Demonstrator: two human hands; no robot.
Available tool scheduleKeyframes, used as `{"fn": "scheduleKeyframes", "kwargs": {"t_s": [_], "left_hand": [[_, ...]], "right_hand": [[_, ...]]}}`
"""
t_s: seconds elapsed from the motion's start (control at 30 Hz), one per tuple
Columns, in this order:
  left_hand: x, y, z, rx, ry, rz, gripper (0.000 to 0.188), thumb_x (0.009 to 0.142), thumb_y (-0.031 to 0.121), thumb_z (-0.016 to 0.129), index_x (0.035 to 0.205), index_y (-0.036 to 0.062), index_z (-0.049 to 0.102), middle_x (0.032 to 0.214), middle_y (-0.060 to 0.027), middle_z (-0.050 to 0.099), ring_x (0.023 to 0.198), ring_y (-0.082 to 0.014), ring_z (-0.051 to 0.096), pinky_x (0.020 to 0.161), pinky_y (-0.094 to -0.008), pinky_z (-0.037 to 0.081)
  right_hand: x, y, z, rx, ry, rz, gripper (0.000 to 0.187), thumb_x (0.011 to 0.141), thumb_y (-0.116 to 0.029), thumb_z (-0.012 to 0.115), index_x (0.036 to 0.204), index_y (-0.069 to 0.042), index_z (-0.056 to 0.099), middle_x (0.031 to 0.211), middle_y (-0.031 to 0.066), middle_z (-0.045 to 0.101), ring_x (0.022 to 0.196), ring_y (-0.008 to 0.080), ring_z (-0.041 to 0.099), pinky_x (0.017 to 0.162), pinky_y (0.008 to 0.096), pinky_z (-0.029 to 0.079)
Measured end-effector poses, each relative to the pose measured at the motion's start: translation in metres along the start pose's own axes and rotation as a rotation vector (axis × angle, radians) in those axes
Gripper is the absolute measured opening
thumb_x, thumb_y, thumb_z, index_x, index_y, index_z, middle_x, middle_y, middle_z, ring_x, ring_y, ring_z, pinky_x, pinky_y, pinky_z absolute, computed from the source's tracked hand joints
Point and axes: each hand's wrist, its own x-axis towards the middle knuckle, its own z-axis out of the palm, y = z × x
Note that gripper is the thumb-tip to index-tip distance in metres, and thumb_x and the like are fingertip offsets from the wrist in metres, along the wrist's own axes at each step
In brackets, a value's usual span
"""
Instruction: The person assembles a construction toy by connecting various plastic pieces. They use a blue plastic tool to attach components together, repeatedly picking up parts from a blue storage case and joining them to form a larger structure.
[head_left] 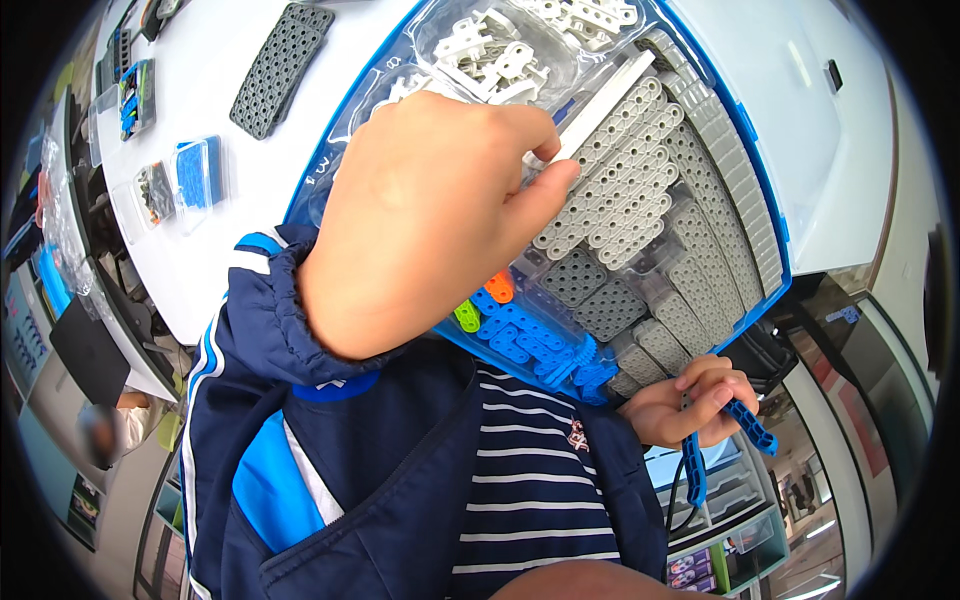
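My left hand [430,200] reaches over a blue storage box [757,120] of building-set parts. Its thumb and forefinger are closed at the near end of a long white beam [612,100]; the other fingers are hidden. Grey perforated beams [625,175] lie in rows beside the fingertips. At the box's near right corner, my right hand [695,405] is closed around blue building beams [695,470], which stick out on both sides of the fingers. A small grey piece shows between them, but I cannot tell whether they are joined.
Clear trays of white connectors [490,55] fill the far end of the box. Blue parts [525,335], an orange piece [499,287] and a lime green piece [467,316] lie at its near side. A dark grey perforated plate [281,70] and a small blue-filled container [199,172] rest on the white table [225,35].
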Motion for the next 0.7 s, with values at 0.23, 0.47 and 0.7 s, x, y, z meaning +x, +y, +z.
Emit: {"fn": "scheduleKeyframes", "kwargs": {"t_s": [0.23,0.47,0.7], "left_hand": [[-0.0028,0.0027,-0.0039,-0.053,-0.067,-0.007,0.013,0.085,0.011,0.079,0.094,0.0021,0.075,0.051,-0.0033,0.048,0.042,-0.0111,0.042,0.044,-0.0281,0.031],[-0.0014,-0.0026,0.0010,-0.053,-0.033,0.050,0.015,0.085,0.013,0.080,0.095,0.0024,0.076,0.051,-0.0044,0.051,0.042,-0.0134,0.045,0.044,-0.0283,0.034],[-0.0022,-0.0024,0.0014,-0.034,-0.032,0.045,0.016,0.085,0.015,0.080,0.095,0.0024,0.076,0.051,-0.0054,0.052,0.042,-0.0140,0.048,0.044,-0.0286,0.035]], "right_hand": [[-0.0008,-0.0006,0.0035,-0.020,0.021,-0.002,0.018,0.102,-0.017,0.055,0.090,-0.006,0.050,0.064,-0.0003,0.032,0.053,0.0096,0.034,0.052,0.0243,0.028],[-0.0002,-0.0011,0.0043,-0.022,0.022,-0.003,0.018,0.102,-0.017,0.055,0.090,-0.006,0.050,0.064,0.0001,0.033,0.053,0.0097,0.034,0.051,0.0238,0.028],[0.0000,-0.0011,0.0044,-0.028,0.009,-0.011,0.018,0.102,-0.017,0.056,0.089,-0.006,0.050,0.065,0.0004,0.033,0.053,0.0096,0.034,0.051,0.0237,0.028]]}}
